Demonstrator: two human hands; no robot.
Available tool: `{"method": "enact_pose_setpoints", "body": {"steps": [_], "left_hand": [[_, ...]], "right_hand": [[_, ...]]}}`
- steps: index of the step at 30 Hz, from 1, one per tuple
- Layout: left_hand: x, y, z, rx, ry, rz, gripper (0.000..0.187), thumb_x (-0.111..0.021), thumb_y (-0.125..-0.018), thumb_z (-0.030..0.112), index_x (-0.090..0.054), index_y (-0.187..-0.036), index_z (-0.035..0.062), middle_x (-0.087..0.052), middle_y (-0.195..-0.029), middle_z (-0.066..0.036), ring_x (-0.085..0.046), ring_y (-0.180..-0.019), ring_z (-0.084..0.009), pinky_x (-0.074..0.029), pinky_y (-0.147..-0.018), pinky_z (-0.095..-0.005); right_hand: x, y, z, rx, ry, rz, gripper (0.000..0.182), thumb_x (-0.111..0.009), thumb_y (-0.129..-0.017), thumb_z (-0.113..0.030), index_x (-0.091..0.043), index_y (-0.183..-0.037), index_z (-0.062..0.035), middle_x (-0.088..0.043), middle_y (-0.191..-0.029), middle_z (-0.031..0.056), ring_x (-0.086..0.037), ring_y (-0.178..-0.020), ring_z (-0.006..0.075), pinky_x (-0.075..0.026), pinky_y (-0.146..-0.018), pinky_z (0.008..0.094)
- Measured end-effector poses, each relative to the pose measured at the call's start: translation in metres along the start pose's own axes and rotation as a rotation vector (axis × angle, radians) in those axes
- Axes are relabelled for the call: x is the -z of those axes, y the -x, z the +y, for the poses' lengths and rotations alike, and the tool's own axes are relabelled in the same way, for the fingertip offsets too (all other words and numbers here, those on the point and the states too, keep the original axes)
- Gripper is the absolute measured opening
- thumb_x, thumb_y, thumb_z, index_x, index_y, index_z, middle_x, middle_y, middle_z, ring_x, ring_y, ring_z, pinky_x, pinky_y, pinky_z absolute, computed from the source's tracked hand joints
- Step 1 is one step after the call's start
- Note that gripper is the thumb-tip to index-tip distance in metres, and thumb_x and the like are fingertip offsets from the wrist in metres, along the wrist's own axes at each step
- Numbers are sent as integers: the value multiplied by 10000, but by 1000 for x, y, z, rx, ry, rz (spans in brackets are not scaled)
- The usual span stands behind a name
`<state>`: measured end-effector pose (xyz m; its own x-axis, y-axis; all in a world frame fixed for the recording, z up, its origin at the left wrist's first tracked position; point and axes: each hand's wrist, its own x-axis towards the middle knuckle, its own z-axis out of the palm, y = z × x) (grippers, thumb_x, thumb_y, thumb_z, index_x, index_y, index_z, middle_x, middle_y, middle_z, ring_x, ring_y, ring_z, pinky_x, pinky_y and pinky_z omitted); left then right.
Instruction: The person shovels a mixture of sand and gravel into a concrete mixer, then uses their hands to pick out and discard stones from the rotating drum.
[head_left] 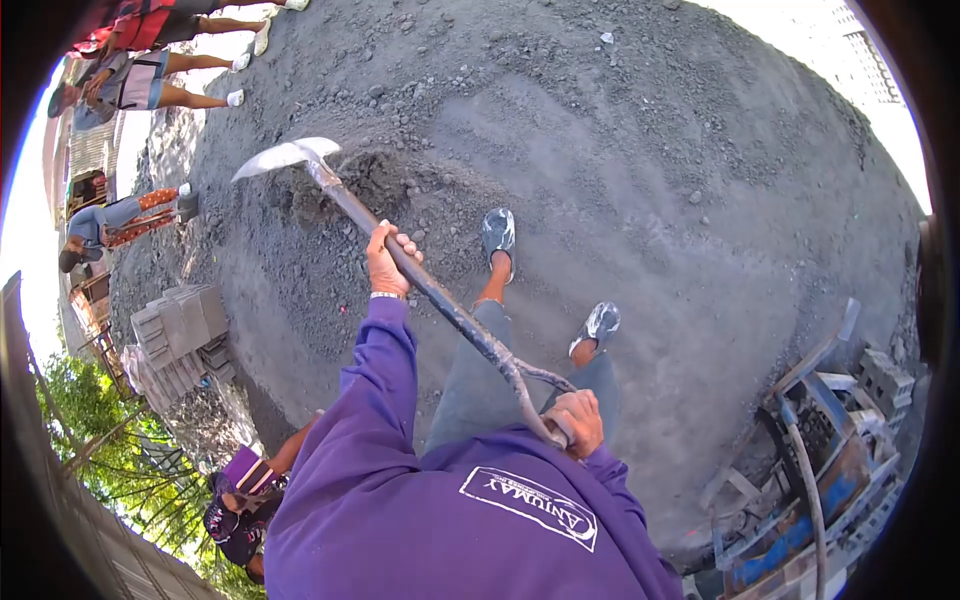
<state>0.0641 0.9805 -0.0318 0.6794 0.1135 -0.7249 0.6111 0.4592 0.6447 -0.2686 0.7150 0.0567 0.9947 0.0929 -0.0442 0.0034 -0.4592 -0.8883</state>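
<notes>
Shovel [455,313] (scuffed, fork-handled) in hands [390,262]

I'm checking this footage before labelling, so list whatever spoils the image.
Head view: strong fisheye bending inside a black rim; sky blown out at left, upper right glaring white. Head view: shovel blade catches bright light; left hand and right hand on the shovel read clearly; distant bystanders look small, soft and sideways.

Grey gritty ground [660,260]; scattered stones [695,197], loose soil [375,182], stacked blocks [185,325], jumbled boards [828,402].
</notes>
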Motion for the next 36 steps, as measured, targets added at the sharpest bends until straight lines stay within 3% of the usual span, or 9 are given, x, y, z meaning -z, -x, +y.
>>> {"method": "enact_pose_setpoints", "body": {"steps": [4, 6, 12, 14, 16, 18, 20, 27, 36], "left_hand": [[-55, 46, -25, -5, -99, -76, 299, -661, -852, 292, -539, -1061, 117, -528, -679, -18, -544, -556, -154, -486, -530, -330], [-68, 33, -69, 9, -8, -148, 250, -654, -849, 179, -531, -1054, 109, -526, -679, -26, -553, -556, -155, -492, -494, -333], [-89, 97, -338, 521, -364, -51, 228, -627, -762, 80, -483, -928, 22, -542, -644, -85, -574, -511, -206, -497, -432, -402], [-91, 143, -393, 771, -332, -40, 268, -607, -763, 70, -455, -975, 7, -556, -683, -114, -591, -534, -234, -514, -458, -428], [-82, 177, -438, 868, -321, -23, 269, -620, -757, 71, -458, -958, -2, -556, -693, -122, -594, -537, -247, -517, -465, -437], [-65, 175, -455, 962, -286, -19, 259, -624, -756, 74, -461, -941, -8, -556, -692, -122, -595, -537, -250, -517, -464, -439], [-43, 147, -454, 957, -256, 17, 233, -634, -757, 82, -480, -893, -28, -558, -689, -121, -595, -531, -258, -517, -462, -439], [64, -176, -222, 579, -263, 53, 178, -612, -752, 107, -549, -774, -58, -571, -619, -169, -586, -511, -288, -519, -486, -447], [87, -134, -123, 489, -8, 45, 151, -629, -800, 176, -522, -835, 75, -536, -641, -61, -541, -540, -201, -473, -511, -404]], "right_hand": [[21, 74, -5, -228, -238, 325, 280, -787, -664, -117, -624, -885, -62, -635, -849, 78, -627, -816, 243, -458, -767, 368], [40, 113, -32, -923, -670, 455, 281, -782, -686, -63, -599, -894, -17, -641, -778, 88, -630, -686, 183, -498, -656, 304], [54, 260, -73, -1036, -753, 1217, 229, -665, -818, -78, -553, -1010, -22, -512, -595, 34, -512, -455, 176, -475, -435, 329], [79, 285, -109, -1317, -657, 1387, 90, -602, -876, -86, -532, -932, -91, -459, -534, 23, -449, -406, 149, -435, -368, 308], [93, 285, -140, -1299, -473, 1402, 95, -599, -873, -103, -504, -868, -110, -424, -518, 12, -440, -402, 121, -400, -347, 277], [129, 284, -163, -1684, -460, 999, 103, -635, -889, -172, -536, -887, -144, -548, -612, 66, -526, -445, 206, -413, -334, 335], [94, 207, -143, -1441, -323, 1282, 140, -612, -854, -106, -477, -819, -112, -414, -514, 10, -439, -402, 118, -383, -341, 272], [-81, -101, -70, -1196, -703, 1030, 175, -670, -786, -18, -500, -818, -48, -469, -594, 8, -448, -441, 116, -439, -428, 300], [-96, -31, -112, -964, -456, 731, 206, -712, -746, -21, -529, -841, -26, -563, -689, 61, -550, -525, 137, -432, -482, 282]]}}
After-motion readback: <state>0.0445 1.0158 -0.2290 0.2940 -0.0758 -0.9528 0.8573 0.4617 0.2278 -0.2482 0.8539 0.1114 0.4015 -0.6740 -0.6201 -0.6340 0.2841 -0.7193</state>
